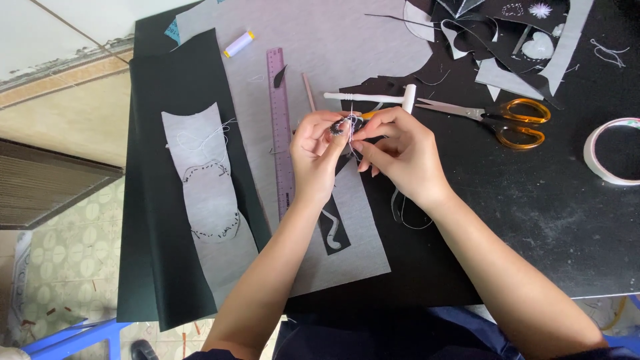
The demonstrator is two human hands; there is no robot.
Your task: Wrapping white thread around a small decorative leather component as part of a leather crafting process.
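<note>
A black table [533, 220] stands over a pale tiled floor [67, 260], its top covered with sewing scraps. No box or bowl shows in view; the only ring-shaped thing is a roll of white tape [613, 150] at the right edge, and inside it only the bare tabletop shows. Sheets of grey fabric [333, 73] and black cloth [167, 80] lie across the left half, with a grey strip marked with stitched outlines [207, 193] on the black cloth.

A small dark piece of fabric [341, 125] sits above the middle of the table, pinched between both hands. The left hand [317, 150] closes thumb and forefinger on its left side; the right hand [400, 150] closes its fingertips on the right side, where a pale thread [351, 110] rises from the piece. Whether a needle is held there I cannot tell.

Both forearms come up from the bottom edge and meet at the piece, wrists lifted off the table, palms turned toward each other. A purple ruler [280, 120] lies just left of the left hand. Orange-handled scissors [507, 120] and a white tool with a handle [373, 98] lie beyond the right hand. A spool of thread [239, 44] rests farther back.
</note>
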